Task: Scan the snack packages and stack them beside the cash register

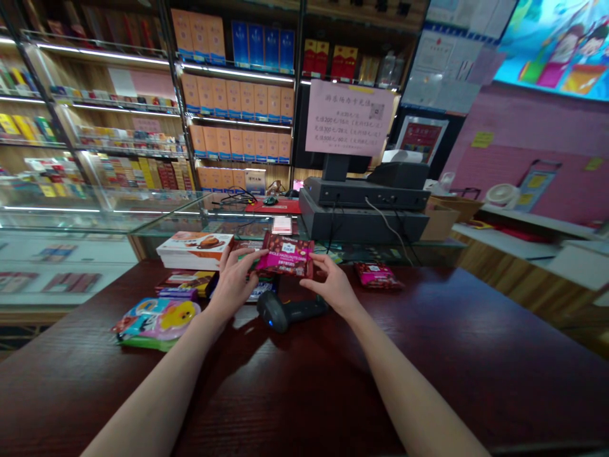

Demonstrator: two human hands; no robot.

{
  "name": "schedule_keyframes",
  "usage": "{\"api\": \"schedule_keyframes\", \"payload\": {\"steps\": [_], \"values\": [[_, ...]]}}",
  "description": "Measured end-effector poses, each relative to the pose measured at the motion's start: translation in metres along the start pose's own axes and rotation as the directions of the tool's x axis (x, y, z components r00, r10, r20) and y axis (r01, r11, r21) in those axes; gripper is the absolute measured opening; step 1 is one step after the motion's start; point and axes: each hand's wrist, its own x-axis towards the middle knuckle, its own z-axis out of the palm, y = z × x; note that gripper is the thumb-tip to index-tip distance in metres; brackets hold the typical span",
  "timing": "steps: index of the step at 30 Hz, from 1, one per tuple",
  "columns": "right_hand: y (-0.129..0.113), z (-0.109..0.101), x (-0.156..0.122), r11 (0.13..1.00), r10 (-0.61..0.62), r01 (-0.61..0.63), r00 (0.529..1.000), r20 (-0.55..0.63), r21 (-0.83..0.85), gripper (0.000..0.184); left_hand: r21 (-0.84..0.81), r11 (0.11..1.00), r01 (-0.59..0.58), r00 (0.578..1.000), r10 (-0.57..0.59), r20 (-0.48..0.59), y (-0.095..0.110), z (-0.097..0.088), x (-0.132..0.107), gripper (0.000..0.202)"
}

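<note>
Chocolate packet (287, 255), two-handed hold

Packet sits between the person's hands, near the barcode scanner (285, 312) on the dark counter (285, 393). Left hand (233, 279): partly curled, gripping its left end. Right hand (333, 285): thumb and fingertips pinching its right end.

Shop, stocked wall shelves (238, 72), glass display counter (71, 220), till (359, 223), barcode scanner (275, 311)
</note>
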Motion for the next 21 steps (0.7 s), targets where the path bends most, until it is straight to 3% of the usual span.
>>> {"api": "schedule_keyframes", "payload": {"steps": [7, 13, 21], "values": [[0.008, -0.012, 0.003, 0.978, -0.099, 0.088, 0.994, -0.049, -0.189, 0.058, 0.007, 0.997, -0.082, 0.995, 0.081, 0.054, 0.007, 0.007, -0.002, 0.063], [0.01, -0.02, 0.004, 0.93, -0.174, 0.145, 0.983, -0.058, -0.339, 0.059, 0.106, 0.982, -0.153, 0.988, 0.152, 0.016, 0.012, 0.009, 0.004, 0.052], [0.011, -0.048, -0.003, 0.786, -0.276, 0.211, 0.961, -0.023, -0.582, 0.061, 0.136, 0.962, -0.239, 0.971, 0.232, 0.062, 0.031, 0.011, 0.018, 0.048]]}}
